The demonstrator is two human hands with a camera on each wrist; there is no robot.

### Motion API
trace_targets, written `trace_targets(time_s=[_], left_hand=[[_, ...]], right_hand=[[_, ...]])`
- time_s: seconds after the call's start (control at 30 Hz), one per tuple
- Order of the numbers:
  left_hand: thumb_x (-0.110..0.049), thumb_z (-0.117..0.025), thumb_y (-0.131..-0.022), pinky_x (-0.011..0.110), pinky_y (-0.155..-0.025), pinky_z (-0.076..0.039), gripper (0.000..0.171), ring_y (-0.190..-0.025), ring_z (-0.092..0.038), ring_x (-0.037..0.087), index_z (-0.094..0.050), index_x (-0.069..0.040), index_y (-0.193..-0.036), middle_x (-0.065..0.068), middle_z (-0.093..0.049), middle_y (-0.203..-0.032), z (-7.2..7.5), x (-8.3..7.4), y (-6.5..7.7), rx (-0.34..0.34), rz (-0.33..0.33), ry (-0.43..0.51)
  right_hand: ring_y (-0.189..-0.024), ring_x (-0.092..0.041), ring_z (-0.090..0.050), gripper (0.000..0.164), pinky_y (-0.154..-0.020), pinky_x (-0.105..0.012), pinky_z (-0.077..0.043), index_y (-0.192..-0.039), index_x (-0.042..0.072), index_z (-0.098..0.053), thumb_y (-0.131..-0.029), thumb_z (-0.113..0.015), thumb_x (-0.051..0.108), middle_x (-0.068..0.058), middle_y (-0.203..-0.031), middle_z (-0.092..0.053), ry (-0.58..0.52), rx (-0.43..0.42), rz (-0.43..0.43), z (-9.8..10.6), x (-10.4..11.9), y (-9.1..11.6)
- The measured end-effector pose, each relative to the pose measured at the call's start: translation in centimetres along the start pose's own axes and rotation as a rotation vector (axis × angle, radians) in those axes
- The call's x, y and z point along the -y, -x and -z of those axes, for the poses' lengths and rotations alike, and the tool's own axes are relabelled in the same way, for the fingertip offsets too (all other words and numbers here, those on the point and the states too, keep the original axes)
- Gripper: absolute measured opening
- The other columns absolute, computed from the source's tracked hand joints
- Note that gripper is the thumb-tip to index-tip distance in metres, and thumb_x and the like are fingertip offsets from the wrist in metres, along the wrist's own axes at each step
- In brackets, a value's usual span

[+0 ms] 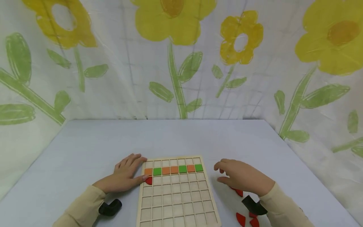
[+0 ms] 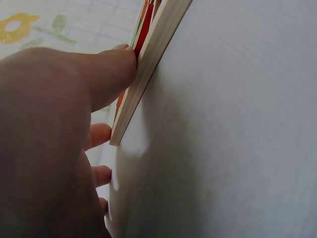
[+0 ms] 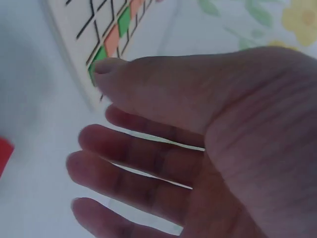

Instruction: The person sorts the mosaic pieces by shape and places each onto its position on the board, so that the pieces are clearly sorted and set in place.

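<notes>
A wooden grid board (image 1: 178,200) lies flat before me, with one row of orange and green square tiles (image 1: 157,171) near its far end. My left hand (image 1: 123,178) rests at the board's left edge, index fingertip at the far corner. Its thumb touches a red quarter-circle piece (image 1: 149,181) in the leftmost cell just below the orange tile; the left wrist view shows the thumb beside this red piece (image 2: 143,33) on the board's rim. Right of the board hovers my right hand (image 1: 244,176), fingers loosely bent and apart, with nothing in them.
Several red pieces (image 1: 240,219) lie on the white table (image 1: 107,138) right of the board, some partly hidden under the right hand and wrist. A black wrist device (image 1: 110,208) sits by each arm. A flowered curtain (image 1: 113,94) hangs behind the table.
</notes>
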State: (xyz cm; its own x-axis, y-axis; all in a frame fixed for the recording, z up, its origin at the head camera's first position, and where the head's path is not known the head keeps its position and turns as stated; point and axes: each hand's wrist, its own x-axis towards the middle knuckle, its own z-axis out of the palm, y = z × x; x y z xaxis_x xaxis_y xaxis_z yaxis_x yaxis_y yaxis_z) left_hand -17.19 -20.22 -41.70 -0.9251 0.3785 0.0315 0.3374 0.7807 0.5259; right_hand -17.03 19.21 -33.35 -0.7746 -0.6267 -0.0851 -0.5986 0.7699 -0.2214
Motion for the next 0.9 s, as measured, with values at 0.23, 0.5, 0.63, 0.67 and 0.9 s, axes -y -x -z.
trace_targets(time_s=[0.23, 0.5, 0.63, 0.67, 0.9], left_hand=[[-0.053, -0.055, -0.091, 0.070, -0.099, -0.012, 0.063, -0.139, -0.013, 0.048, -0.041, -0.014, -0.139, 0.020, -0.026, -0.151, 0.0, -0.1, -0.1, -0.006, 0.004, -0.015], [-0.051, -0.056, -0.092, 0.070, -0.098, -0.013, 0.061, -0.139, -0.014, 0.048, -0.041, -0.015, -0.139, 0.020, -0.027, -0.150, -0.1, -0.1, 0.1, -0.016, 0.006, -0.023], [-0.050, -0.057, -0.091, 0.070, -0.097, -0.013, 0.061, -0.138, -0.014, 0.048, -0.042, -0.014, -0.139, 0.020, -0.028, -0.150, 0.0, 0.0, 0.2, -0.025, 0.002, -0.017], [-0.050, -0.057, -0.091, 0.070, -0.097, -0.013, 0.061, -0.138, -0.014, 0.048, -0.042, -0.014, -0.138, 0.021, -0.028, -0.150, 0.0, 0.0, 0.2, -0.025, 0.003, -0.015], [-0.053, -0.055, -0.092, 0.071, -0.099, -0.011, 0.061, -0.140, -0.011, 0.048, -0.041, -0.017, -0.139, 0.019, -0.026, -0.151, -0.1, 0.0, 0.0, 0.000, 0.010, 0.000]], right_hand=[[-0.077, -0.010, -0.052, 0.019, -0.069, -0.030, -0.047, -0.097, 0.015, -0.062, -0.082, -0.073, 0.013, 0.007, -0.084, -0.056, -0.062, 0.097, -0.150, -0.8, -2.1, 1.2], [-0.069, -0.014, -0.048, 0.021, -0.067, -0.035, -0.045, -0.088, 0.012, -0.060, -0.075, -0.075, 0.006, 0.004, -0.077, -0.053, -0.019, 0.149, -0.281, -1.5, -2.6, 1.0], [-0.066, -0.013, -0.046, 0.020, -0.064, -0.031, -0.044, -0.084, 0.011, -0.058, -0.075, -0.074, 0.004, 0.005, -0.073, -0.051, -0.005, 0.138, -0.259, -1.9, -2.7, 0.6], [-0.066, -0.013, -0.045, 0.020, -0.063, -0.031, -0.043, -0.082, 0.011, -0.057, -0.075, -0.074, 0.003, 0.005, -0.072, -0.050, -0.004, 0.135, -0.249, -2.0, -2.7, 0.5], [-0.065, -0.013, -0.044, 0.019, -0.060, -0.028, -0.040, -0.077, 0.014, -0.054, -0.079, -0.070, 0.002, 0.005, -0.069, -0.046, 0.016, 0.125, -0.199, -2.2, -2.5, 0.3]])
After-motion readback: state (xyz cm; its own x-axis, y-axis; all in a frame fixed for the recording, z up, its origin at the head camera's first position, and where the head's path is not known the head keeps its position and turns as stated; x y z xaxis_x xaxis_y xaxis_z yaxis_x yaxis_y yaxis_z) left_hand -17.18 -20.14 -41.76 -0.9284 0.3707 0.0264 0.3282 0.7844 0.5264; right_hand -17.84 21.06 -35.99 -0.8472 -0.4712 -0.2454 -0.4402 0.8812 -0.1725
